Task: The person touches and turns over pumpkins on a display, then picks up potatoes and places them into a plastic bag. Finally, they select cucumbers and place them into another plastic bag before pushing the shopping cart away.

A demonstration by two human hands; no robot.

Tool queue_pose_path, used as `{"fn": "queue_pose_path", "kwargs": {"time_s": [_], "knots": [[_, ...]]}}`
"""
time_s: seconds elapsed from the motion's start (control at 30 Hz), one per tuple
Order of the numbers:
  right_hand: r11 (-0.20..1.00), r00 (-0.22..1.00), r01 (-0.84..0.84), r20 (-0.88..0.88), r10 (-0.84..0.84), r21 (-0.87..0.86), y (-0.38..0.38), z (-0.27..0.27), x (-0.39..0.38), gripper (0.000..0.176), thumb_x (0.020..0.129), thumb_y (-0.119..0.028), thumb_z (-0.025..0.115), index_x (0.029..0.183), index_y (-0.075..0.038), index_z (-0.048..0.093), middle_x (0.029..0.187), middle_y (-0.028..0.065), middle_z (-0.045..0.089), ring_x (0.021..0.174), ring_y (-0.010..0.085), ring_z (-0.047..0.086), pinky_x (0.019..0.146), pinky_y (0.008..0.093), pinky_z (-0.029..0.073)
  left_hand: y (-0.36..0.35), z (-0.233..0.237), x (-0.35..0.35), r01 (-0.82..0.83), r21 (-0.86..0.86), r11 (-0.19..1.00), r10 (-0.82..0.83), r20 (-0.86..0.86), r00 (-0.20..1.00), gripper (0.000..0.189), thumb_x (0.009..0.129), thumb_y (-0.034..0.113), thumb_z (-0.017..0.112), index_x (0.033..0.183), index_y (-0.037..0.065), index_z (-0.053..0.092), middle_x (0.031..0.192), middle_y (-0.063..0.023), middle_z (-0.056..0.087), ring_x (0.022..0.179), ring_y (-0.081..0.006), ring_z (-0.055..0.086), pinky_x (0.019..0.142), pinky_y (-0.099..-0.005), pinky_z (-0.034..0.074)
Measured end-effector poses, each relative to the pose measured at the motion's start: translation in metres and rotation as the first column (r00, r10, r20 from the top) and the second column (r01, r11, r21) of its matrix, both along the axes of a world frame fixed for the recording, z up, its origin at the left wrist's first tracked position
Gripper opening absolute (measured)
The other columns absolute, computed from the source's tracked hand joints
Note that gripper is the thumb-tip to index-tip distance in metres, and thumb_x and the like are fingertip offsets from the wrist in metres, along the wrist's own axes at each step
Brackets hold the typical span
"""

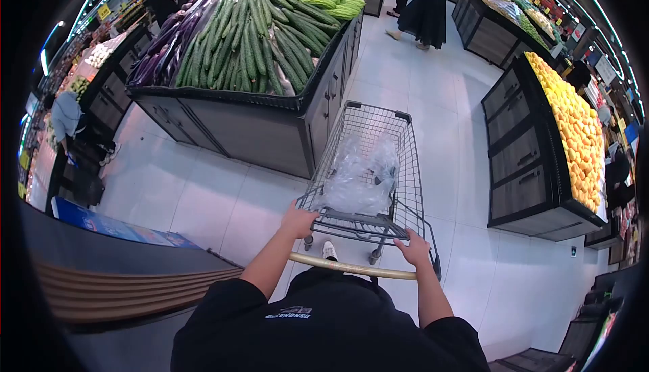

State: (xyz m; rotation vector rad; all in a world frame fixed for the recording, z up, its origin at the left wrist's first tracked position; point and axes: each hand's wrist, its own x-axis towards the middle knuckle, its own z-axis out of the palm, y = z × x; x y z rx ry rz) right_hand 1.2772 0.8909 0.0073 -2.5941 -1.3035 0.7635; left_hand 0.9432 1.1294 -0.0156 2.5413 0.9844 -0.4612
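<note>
A wire shopping cart [414,162] stands in front of me, with crumpled clear plastic bags [358,181] lying inside it. My left hand [297,221] is closed on the near left corner of the cart's frame. On the near right side, my right hand [414,248] rests against the frame, its fingers partly wrapped round the edge. A pale yellow handlebar [351,267] runs below both hands, close to my body, and neither hand is on it. One white shoe [329,250] shows under the cart.
A display of cucumbers [247,41], eggplants and green gourds stands close at the cart's left. Yellow fruit [571,129] fills a stand at the right. Two people stand in the aisle ahead; another person [67,118] bends at the far left. A wooden slatted counter [128,291] is at lower left.
</note>
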Motion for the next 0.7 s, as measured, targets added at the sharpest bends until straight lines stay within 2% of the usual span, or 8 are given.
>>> {"fn": "queue_pose_path", "kwargs": {"time_s": [0.2, 0.27, 0.4, 0.7], "knots": [[1.000, 1.000, -0.009, 0.019, 0.009, 0.009, 0.048, -0.005, 0.031, 0.072, 0.086, -0.066, 0.063, 0.137, -0.016, 0.061, 0.128, 0.0114, 0.069, 0.124, 0.0300, 0.060, 0.104, 0.0502, 0.037, 0.054, -0.001, 0.033, 0.042, 0.011, 0.999, -0.042, -0.019, 0.999, 0.045, 0.082, 0.030, 0.073, 0.126, 0.025, 0.064, 0.112, -0.0031, 0.072, 0.114, -0.0242, 0.066, 0.120, -0.0589, 0.020], [1.000, 1.000, 0.000, 0.019, 0.000, 0.001, 0.065, -0.008, 0.040, 0.070, 0.086, -0.068, 0.063, 0.134, -0.017, 0.063, 0.124, 0.0104, 0.070, 0.121, 0.0304, 0.062, 0.103, 0.0501, 0.039, 0.073, 0.006, 0.044, 0.028, -0.050, 0.998, -0.031, -0.052, 0.998, 0.053, 0.081, 0.025, 0.071, 0.133, 0.024, 0.062, 0.116, -0.0071, 0.072, 0.118, -0.0250, 0.064, 0.122, -0.0581, 0.016], [1.000, 1.000, -0.001, 0.024, 0.001, 0.021, 0.095, -0.009, 0.061, 0.068, 0.085, -0.069, 0.063, 0.129, -0.017, 0.067, 0.121, 0.0104, 0.071, 0.117, 0.0308, 0.064, 0.101, 0.0503, 0.040, 0.102, 0.008, 0.064, 0.011, -0.058, 0.998, -0.015, -0.055, 0.998, 0.054, 0.081, 0.022, 0.070, 0.134, 0.024, 0.062, 0.118, -0.0066, 0.072, 0.119, -0.0244, 0.064, 0.123, -0.0574, 0.016], [1.000, 0.999, -0.013, 0.040, 0.013, 0.011, 0.164, -0.013, 0.103, 0.072, 0.082, -0.072, 0.063, 0.127, -0.016, 0.068, 0.120, 0.0116, 0.071, 0.119, 0.0307, 0.062, 0.100, 0.0492, 0.040, 0.161, 0.015, 0.102, -0.007, -0.049, 0.999, 0.003, -0.071, 0.997, 0.052, 0.082, 0.018, 0.067, 0.133, 0.025, 0.062, 0.120, -0.0045, 0.071, 0.121, -0.0237, 0.063, 0.123, -0.0554, 0.016]]}}
